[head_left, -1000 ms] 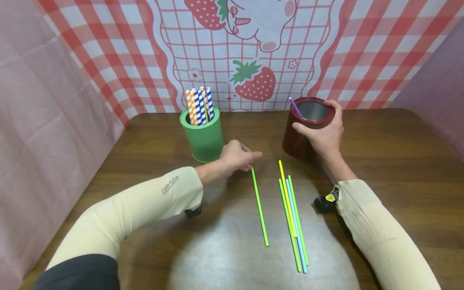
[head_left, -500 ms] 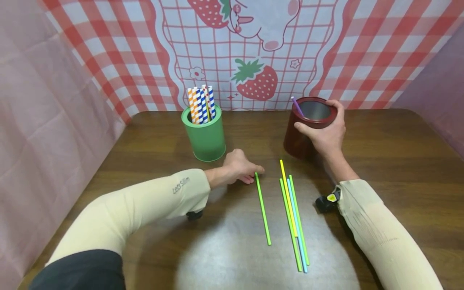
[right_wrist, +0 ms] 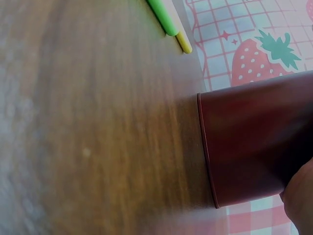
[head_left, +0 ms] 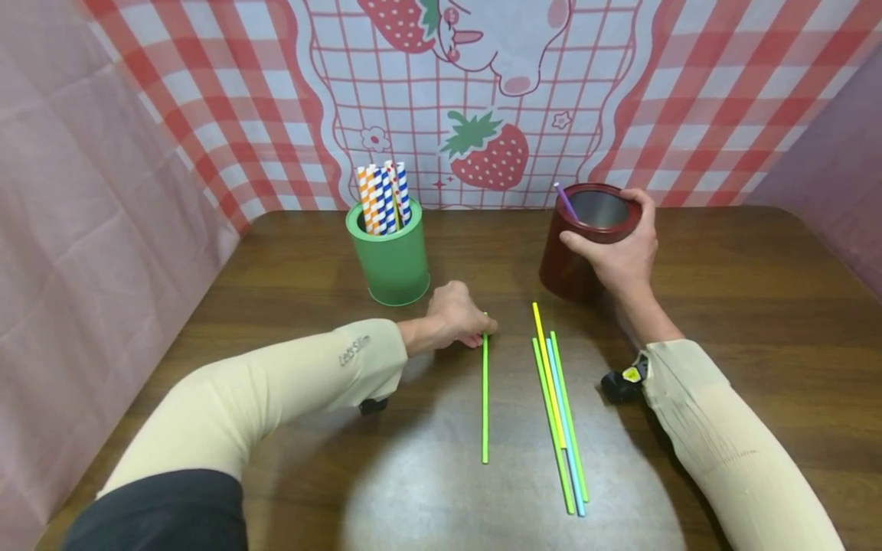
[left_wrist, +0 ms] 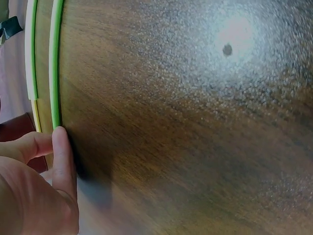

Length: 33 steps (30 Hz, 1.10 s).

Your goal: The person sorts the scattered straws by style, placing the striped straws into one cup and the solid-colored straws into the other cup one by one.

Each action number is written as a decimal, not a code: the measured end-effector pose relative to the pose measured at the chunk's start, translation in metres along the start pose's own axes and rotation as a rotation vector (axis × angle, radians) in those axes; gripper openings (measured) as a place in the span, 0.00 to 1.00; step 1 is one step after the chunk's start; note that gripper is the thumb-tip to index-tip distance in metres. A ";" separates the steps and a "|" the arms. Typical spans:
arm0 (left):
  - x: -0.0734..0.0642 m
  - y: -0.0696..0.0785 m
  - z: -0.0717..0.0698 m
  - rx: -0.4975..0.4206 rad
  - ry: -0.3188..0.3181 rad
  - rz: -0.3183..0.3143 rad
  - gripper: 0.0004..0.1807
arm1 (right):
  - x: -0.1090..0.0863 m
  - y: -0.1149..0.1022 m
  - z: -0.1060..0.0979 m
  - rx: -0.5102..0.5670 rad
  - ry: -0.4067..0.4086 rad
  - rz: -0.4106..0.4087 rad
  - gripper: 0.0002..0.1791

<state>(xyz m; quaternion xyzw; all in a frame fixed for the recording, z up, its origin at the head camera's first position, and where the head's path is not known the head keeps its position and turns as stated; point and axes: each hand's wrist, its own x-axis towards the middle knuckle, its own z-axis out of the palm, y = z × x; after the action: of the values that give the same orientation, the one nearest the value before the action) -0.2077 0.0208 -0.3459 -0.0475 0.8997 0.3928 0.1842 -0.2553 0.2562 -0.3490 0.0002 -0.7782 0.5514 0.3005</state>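
Observation:
My left hand [head_left: 455,315] pinches the far end of a lone green straw [head_left: 485,398] between thumb and finger, low over the wooden table. In the left wrist view that green straw [left_wrist: 55,63] runs away from the fingertips. My right hand [head_left: 623,252] grips the rim and side of a dark red can [head_left: 565,264], which stands upright. One purple straw [head_left: 565,202] leans inside it. In the right wrist view, only part of the hand [right_wrist: 301,200] shows against the red can [right_wrist: 249,142].
Between the hands lie a yellow straw [head_left: 544,352], a blue straw [head_left: 575,482] and two more green straws [head_left: 568,413], bunched together. A green can [head_left: 393,268] with several striped paper straws [head_left: 379,200] stands at the back left. A strawberry-print cloth [head_left: 482,153] hangs behind the table [head_left: 744,306].
My left hand came down and slightly right to the green straw's far end, then took hold. The straw's near end has swung left. The right hand stays on the can.

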 end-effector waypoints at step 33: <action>-0.002 0.116 -0.088 -0.460 0.299 0.332 0.06 | 0.000 0.001 -0.001 -0.011 0.020 -0.012 0.48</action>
<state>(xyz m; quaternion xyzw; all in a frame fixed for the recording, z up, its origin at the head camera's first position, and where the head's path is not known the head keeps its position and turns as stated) -0.2582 0.0364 -0.2099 0.0025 0.7998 0.5994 -0.0323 -0.2552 0.2578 -0.3500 -0.0022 -0.7781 0.5453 0.3118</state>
